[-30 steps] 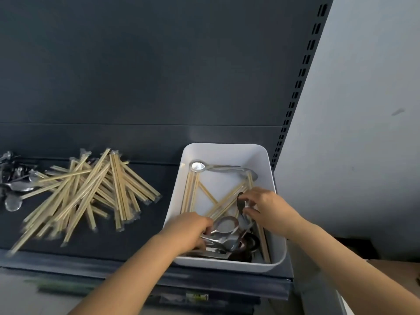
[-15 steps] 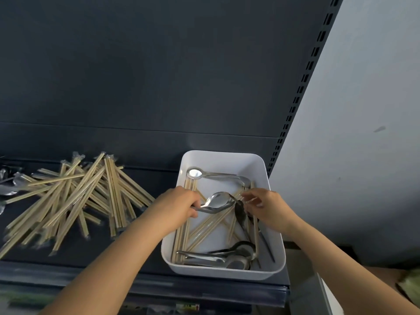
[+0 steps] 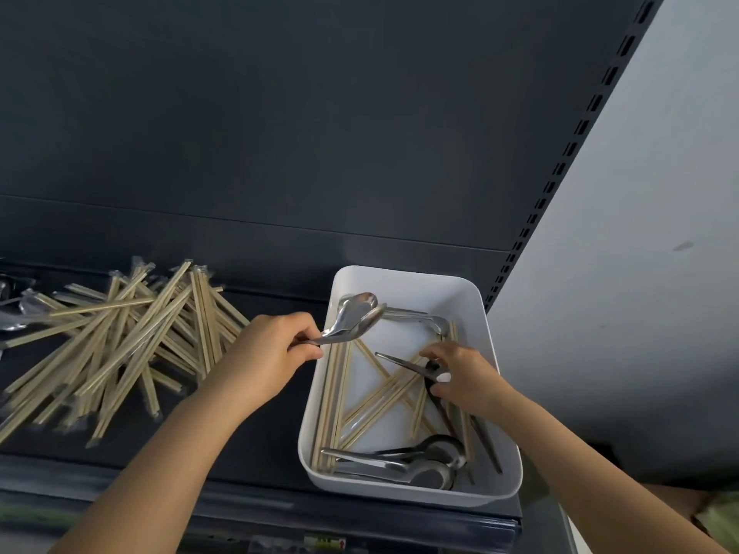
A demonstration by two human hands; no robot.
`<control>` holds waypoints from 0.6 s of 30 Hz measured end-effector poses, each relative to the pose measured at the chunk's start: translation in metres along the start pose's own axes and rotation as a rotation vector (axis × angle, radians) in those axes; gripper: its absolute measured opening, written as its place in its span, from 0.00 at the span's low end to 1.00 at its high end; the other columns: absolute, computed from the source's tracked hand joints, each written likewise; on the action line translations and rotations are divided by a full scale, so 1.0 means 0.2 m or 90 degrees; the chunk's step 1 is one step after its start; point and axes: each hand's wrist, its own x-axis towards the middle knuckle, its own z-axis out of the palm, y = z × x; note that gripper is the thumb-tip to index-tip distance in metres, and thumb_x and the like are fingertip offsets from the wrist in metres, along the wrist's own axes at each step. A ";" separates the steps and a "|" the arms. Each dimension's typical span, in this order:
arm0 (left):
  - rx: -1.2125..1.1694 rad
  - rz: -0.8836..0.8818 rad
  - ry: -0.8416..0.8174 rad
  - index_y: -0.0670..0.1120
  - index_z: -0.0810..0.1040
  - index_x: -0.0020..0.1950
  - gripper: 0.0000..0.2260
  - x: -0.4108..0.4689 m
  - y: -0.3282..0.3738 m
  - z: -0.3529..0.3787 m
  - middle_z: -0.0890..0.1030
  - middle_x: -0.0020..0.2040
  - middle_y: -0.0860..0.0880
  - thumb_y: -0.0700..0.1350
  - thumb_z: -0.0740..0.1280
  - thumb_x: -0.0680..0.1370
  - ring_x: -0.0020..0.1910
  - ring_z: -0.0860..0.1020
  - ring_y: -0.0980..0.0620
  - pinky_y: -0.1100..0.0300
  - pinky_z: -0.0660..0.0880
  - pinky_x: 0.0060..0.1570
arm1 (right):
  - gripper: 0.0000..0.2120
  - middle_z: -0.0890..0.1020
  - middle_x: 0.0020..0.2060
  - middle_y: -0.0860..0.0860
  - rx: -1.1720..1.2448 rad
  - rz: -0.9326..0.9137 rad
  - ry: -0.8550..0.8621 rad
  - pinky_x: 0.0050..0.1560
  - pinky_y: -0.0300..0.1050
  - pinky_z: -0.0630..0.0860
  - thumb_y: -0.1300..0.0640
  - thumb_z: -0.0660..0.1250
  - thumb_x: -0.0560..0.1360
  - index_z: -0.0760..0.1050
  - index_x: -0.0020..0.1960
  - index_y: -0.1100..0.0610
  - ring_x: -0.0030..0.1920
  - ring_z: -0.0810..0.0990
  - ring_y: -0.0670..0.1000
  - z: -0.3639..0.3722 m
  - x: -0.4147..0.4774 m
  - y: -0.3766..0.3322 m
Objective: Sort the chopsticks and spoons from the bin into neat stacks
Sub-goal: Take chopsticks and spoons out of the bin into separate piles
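Shelf of dark grey metal [image 3: 248, 445] carries a white rectangular plastic bin [image 3: 404, 273] at its right end. The left hand [image 3: 272, 353] curls around the handles of what look like two nested shiny silver metal spoons [image 3: 352, 321], held above the bin's left rim. The right hand [image 3: 464, 377], inside the bin, pinches a dark slim metal spoon [image 3: 404, 363]. Pale wooden chopsticks [image 3: 380, 397] lie criss-crossed on the bin floor, with more silver spoons [image 3: 420, 461] at its near end. Left of the bin, a loose pile of clear-wrapped wooden chopsticks [image 3: 120, 345] spreads across the shelf. Beyond it are a few spoons at the far left [image 3: 16, 313].
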 end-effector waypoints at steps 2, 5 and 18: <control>-0.020 -0.015 0.028 0.50 0.79 0.44 0.01 -0.01 -0.03 0.00 0.79 0.35 0.54 0.45 0.70 0.75 0.35 0.77 0.57 0.62 0.72 0.35 | 0.27 0.71 0.66 0.49 -0.026 -0.004 -0.011 0.59 0.40 0.71 0.63 0.68 0.72 0.68 0.69 0.52 0.63 0.72 0.50 0.02 0.02 -0.02; -0.036 -0.035 0.048 0.50 0.79 0.44 0.02 -0.03 -0.08 0.00 0.80 0.35 0.54 0.44 0.70 0.74 0.36 0.78 0.57 0.60 0.74 0.37 | 0.31 0.67 0.68 0.49 -0.058 -0.015 -0.045 0.61 0.43 0.70 0.63 0.69 0.71 0.64 0.71 0.51 0.67 0.67 0.51 0.03 0.06 -0.06; -0.058 -0.050 0.059 0.50 0.80 0.45 0.03 -0.08 -0.16 0.01 0.81 0.37 0.56 0.44 0.71 0.73 0.37 0.78 0.60 0.67 0.73 0.37 | 0.16 0.75 0.56 0.50 -0.289 -0.036 -0.174 0.54 0.47 0.74 0.62 0.62 0.74 0.74 0.61 0.51 0.57 0.76 0.54 -0.02 0.16 -0.03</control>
